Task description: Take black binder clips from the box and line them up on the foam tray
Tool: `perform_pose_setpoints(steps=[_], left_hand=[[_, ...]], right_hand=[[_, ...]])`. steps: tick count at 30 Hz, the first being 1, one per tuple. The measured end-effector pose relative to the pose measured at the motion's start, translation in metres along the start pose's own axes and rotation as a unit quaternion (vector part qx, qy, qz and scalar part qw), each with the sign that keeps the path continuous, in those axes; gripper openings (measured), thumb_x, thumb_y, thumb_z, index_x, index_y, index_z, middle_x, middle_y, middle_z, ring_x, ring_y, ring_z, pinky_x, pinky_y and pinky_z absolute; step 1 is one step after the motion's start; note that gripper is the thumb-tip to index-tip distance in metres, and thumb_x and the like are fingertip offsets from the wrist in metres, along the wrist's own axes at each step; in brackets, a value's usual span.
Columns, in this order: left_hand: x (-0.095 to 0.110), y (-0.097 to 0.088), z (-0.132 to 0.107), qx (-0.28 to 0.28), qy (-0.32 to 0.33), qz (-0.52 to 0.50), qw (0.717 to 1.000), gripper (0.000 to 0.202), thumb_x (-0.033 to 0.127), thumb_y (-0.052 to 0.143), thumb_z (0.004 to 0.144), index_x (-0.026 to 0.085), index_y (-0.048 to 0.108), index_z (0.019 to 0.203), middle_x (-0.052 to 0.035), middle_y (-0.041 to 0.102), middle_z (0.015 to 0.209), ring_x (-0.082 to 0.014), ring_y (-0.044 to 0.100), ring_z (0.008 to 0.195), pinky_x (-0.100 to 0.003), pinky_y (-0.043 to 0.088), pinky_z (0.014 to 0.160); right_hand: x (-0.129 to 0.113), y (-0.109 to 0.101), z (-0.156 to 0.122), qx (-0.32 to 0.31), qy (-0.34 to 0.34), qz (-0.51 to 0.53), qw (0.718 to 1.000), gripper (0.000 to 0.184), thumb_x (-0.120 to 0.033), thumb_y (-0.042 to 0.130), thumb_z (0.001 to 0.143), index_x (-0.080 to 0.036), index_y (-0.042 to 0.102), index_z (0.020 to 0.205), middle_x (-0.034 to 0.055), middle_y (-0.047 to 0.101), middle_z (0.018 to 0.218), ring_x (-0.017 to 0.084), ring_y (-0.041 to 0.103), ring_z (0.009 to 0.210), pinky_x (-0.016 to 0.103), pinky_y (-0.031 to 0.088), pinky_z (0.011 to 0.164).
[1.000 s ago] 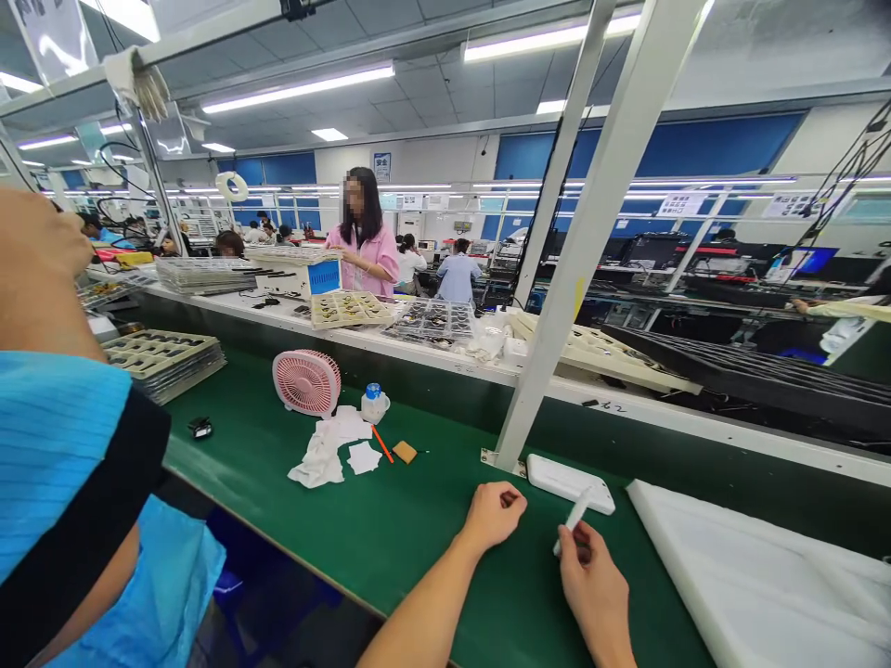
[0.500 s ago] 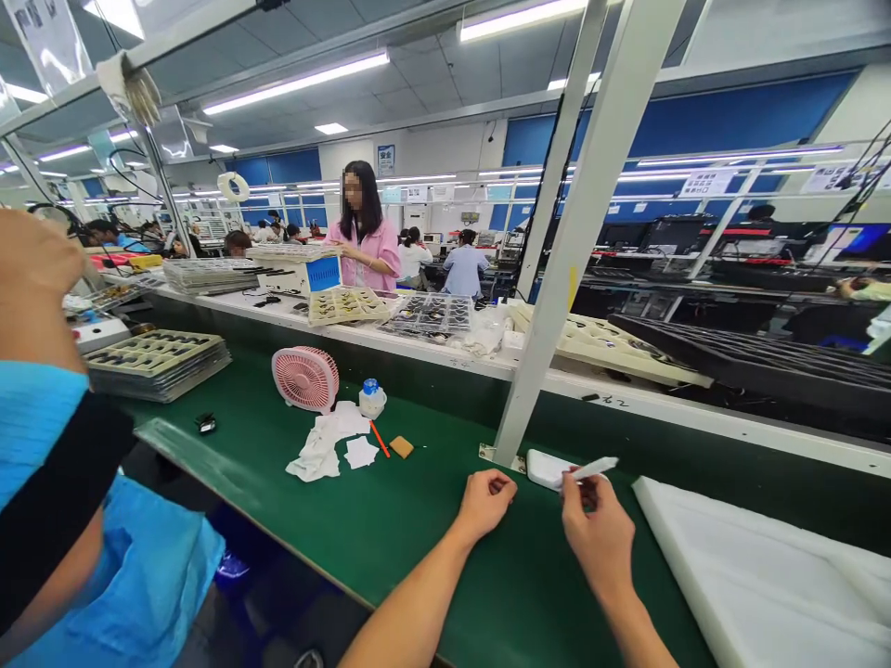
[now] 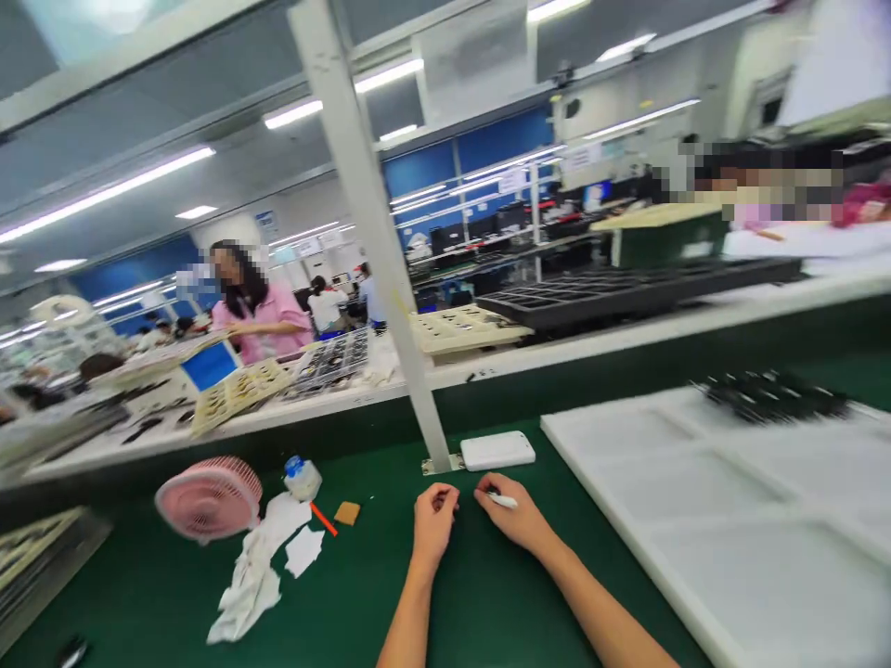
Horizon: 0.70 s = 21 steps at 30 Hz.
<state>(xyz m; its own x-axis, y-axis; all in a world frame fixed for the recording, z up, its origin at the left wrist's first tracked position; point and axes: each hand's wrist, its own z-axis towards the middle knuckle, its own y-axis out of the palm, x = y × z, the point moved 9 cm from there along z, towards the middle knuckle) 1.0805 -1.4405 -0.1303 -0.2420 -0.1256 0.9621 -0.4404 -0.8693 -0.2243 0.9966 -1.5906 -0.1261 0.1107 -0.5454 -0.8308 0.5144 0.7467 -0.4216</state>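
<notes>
My right hand (image 3: 511,515) rests on the green bench top (image 3: 362,594), fingers closed round a small white stick-like piece (image 3: 502,501). My left hand (image 3: 432,524) lies just to its left, curled into a loose fist with nothing visible in it. A flat white rounded box (image 3: 497,450) sits just beyond both hands, at the foot of a grey upright post (image 3: 376,241). The picture is smeared by head motion.
White foam sheets (image 3: 703,520) cover the bench to the right, with a dark pile of parts (image 3: 769,397) on them. At left lie a pink fan (image 3: 209,496), a small bottle (image 3: 303,478), white wipes (image 3: 257,566) and an orange pen (image 3: 323,520). A person in pink (image 3: 254,320) stands behind trays.
The view has swung to the right and the co-worker in blue at the left has left the picture. My right hand has come down onto the bench with the white piece.
</notes>
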Motion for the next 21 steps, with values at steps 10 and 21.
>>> perform_pose_setpoints(steps=[10, 21], left_hand=[[-0.002, 0.022, 0.012, -0.061, 0.018, 0.11, 0.992, 0.058, 0.068, 0.07, 0.069, 0.015, 0.075, 0.09, -0.0075, 0.071, 0.075, -0.0224, 0.064, 0.071, -0.029, 0.047, 0.061], [0.016, 0.034, -0.003, -0.099, 0.058, 0.19, 0.975, 0.045, 0.058, 0.059, 0.083, 0.016, 0.074, 0.089, -0.0051, 0.07, 0.073, -0.0197, 0.06, 0.066, -0.028, 0.044, 0.062]], right_hand=[[-0.015, -0.023, -0.003, 0.042, -0.006, -0.058, 0.997, 0.024, 0.001, 0.063, 0.073, -0.016, 0.066, 0.089, 0.005, 0.068, 0.093, 0.022, 0.063, 0.09, 0.026, 0.046, 0.081], [-0.042, -0.067, -0.02, 0.193, -0.023, -0.021, 0.981, 0.017, -0.023, 0.049, 0.102, -0.017, 0.065, 0.106, 0.0078, 0.068, 0.105, 0.021, 0.064, 0.096, 0.028, 0.045, 0.087]])
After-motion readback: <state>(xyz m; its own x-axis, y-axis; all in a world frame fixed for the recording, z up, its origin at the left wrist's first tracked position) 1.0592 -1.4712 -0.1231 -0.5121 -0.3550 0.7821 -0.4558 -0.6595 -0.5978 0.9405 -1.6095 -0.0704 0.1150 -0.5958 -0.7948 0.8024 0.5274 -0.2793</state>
